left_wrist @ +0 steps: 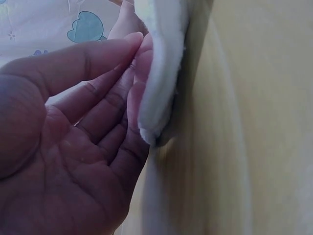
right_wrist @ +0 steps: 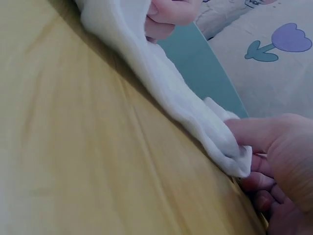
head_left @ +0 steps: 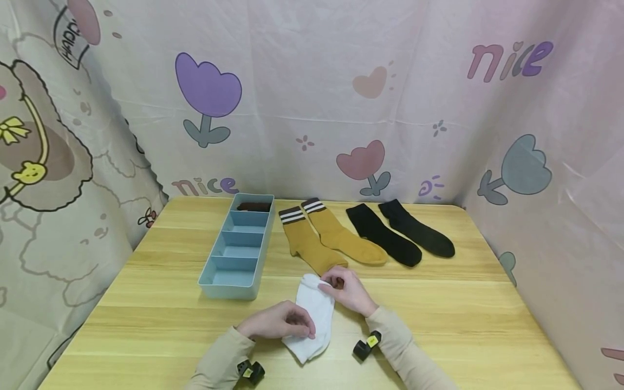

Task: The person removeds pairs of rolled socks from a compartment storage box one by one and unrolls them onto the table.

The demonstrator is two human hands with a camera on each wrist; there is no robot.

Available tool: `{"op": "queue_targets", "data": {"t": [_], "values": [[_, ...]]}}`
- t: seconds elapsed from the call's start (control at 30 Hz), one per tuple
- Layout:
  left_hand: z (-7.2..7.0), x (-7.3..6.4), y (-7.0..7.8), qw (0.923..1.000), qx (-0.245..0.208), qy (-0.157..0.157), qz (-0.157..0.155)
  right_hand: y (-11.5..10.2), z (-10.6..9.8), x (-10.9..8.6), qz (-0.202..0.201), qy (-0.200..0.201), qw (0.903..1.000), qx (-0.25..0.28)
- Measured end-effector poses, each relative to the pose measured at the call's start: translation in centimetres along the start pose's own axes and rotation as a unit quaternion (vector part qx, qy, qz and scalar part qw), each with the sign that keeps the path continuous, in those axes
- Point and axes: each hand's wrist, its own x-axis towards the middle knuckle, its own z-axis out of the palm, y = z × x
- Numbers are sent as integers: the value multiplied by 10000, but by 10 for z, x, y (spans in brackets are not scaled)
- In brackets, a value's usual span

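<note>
Since your right hand [head_left: 352,292] has the far end of the white sock [head_left: 317,303] pinched between thumb and fingers, that edge looks pretty secure to me. Your left hand [head_left: 278,320] is looser: fingers softly bent against the near part, and I can't see any fabric between them and the thumb. The sock lies on the near middle of the table [head_left: 122,336], right of the blue organizer [head_left: 229,292]'s near end

What I'd worry about: it looks like two layers, so if your right pinch only catches some of it, they could slide apart and fold crooked. With the left just resting there, the near end could skid or bunch too. Also, your right fingers are right by a yellow sock [head_left: 312,249]'s toe, so a careless sweep might drag that one askew
</note>
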Motion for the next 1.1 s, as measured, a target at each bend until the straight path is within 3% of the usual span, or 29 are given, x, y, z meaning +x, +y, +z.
{"op": "queue_targets", "data": {"t": [0.3, 0.57, 0.83, 0.97, 1.1], "values": [[0, 0, 0, 10000, 2, -14, -47, -3, 1, 2, -506, -83, 9987, 13], [0, -1, 1, 10000, 11, -72, -68, 1, 1, 2, -79, -171, 9992, -341], [1, -3, 4, 9996, -155, -57, -230, 3, 1, 0, -16, 143, 9997, -217], [2, -4, 5, 9992, -144, 33, -361, 5, 0, -1, -270, 190, 9995, -23], [1, -5, 4, 9986, -106, 120, -498, 6, -4, -2, -620, -21, 9981, -58]]}}
